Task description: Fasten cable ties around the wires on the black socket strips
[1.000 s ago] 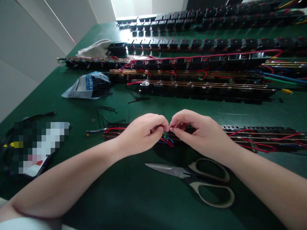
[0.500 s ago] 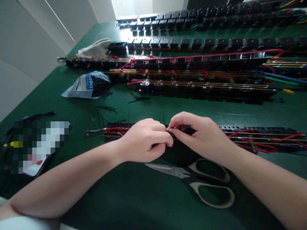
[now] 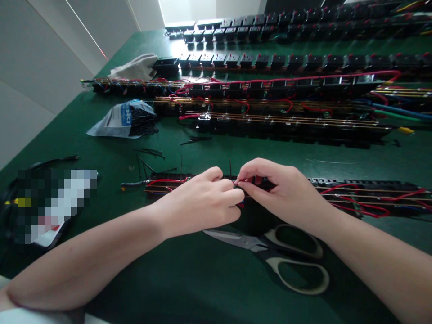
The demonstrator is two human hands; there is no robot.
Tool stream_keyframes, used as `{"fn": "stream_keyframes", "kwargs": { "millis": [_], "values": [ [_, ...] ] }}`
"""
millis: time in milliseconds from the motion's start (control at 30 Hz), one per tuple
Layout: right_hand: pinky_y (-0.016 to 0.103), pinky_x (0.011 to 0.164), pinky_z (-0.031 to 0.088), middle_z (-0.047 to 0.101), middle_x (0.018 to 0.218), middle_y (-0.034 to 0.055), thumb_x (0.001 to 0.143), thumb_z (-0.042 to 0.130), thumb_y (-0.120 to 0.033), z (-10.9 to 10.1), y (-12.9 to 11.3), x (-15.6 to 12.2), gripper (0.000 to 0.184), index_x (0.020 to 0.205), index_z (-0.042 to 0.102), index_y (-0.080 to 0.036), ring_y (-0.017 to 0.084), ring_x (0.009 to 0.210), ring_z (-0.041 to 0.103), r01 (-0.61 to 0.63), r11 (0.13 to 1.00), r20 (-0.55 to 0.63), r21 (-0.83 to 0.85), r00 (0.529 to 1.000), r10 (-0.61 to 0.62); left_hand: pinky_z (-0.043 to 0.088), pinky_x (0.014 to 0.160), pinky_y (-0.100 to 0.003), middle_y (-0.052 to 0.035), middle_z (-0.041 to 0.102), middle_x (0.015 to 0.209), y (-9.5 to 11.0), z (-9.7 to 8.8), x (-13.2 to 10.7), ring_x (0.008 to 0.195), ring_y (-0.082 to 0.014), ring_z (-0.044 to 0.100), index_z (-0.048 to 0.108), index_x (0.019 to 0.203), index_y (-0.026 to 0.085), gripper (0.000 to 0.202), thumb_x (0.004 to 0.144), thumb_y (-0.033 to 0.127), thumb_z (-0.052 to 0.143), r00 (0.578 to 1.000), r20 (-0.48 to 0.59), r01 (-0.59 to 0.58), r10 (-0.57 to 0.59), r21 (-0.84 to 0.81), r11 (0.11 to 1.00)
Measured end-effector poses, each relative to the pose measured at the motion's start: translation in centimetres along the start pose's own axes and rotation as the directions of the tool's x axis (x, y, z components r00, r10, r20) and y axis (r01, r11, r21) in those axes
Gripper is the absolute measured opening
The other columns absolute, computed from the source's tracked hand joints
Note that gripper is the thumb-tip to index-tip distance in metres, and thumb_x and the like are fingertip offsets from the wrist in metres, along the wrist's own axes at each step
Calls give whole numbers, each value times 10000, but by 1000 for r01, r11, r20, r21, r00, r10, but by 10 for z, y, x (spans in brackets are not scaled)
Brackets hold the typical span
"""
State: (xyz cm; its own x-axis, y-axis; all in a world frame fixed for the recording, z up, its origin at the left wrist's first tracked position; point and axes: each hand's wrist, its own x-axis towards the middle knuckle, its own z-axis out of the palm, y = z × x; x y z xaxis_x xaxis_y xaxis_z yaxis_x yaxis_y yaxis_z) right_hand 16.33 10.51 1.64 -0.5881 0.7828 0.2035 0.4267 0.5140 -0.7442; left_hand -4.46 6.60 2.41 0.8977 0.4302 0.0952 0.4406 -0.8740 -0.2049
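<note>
A long wired strip (image 3: 371,193) with red wires and brass-coloured rods lies across the bench in front of me. Over its left part, my left hand (image 3: 205,198) is closed, fingers curled down; what they grip is hidden. Just to the right, my right hand (image 3: 280,182) pinches thumb and forefinger together at the strip, against the left fingers. A tiny reddish bit shows at that pinch, too small to name. Thin black cable ties (image 3: 230,166) stick up from the strip behind my hands. Below them lie scissors (image 3: 251,243), blades pointing left.
Several similar strips (image 3: 283,121) lie in rows farther back on the green bench (image 3: 151,279). A plastic bag (image 3: 113,121) of black cable ties is at the left, with loose ties (image 3: 150,153) nearby. A white cloth (image 3: 133,67), black cables (image 3: 50,163) and a blurred-out object (image 3: 64,207) lie leftward.
My left hand has turned and flattened somewhat, its fingers less tightly curled and its wrist a little farther left and lower. The right hand keeps its pinch in the same place.
</note>
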Motion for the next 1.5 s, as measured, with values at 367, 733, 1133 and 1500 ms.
{"fn": "stream_keyframes", "kwargs": {
  "millis": [367, 733, 1133, 1500],
  "values": [
    [270, 625, 502, 708, 809, -7, 874, 605, -145, 0, 0, 0, 88, 874, 647, -222, 149, 702, 657, -1, 1000, 17, 10, 1000, 0, 363, 771, -364, -8, 538, 885, -3, 0, 0, 815, -183, 531, 609, 862, 234, 191, 951, 89, 522, 1000, 13, -6, 7, -26, 1000],
    [256, 622, 497, 703, 806, -19, 864, 615, -117, 0, 1, 0, 110, 869, 648, -222, 135, 700, 649, 8, 1000, 10, 11, 1000, -9, 353, 724, -335, -7, 550, 881, -5, 0, -1, 813, -179, 536, 634, 925, 252, 163, 968, 124, 542, 1000, 0, -28, 28, -21, 999],
    [288, 622, 517, 714, 815, 11, 869, 594, -167, -2, -3, 1, 83, 864, 647, -231, 168, 705, 656, -22, 1000, 29, 15, 999, 21, 346, 739, -333, -22, 596, 900, -10, 12, -2, 835, -172, 533, 648, 930, 232, 181, 987, 146, 499, 997, -67, -41, 34, -104, 994],
    [275, 632, 508, 705, 806, 10, 867, 595, -166, 0, -1, 1, 79, 857, 651, -222, 157, 698, 650, -2, 1000, 9, 26, 1000, 1, 352, 740, -334, -19, 614, 905, -11, 14, -2, 804, -160, 532, 634, 958, 230, 208, 1015, 187, 438, 996, -93, -16, 2, -156, 988]
  ]
}}
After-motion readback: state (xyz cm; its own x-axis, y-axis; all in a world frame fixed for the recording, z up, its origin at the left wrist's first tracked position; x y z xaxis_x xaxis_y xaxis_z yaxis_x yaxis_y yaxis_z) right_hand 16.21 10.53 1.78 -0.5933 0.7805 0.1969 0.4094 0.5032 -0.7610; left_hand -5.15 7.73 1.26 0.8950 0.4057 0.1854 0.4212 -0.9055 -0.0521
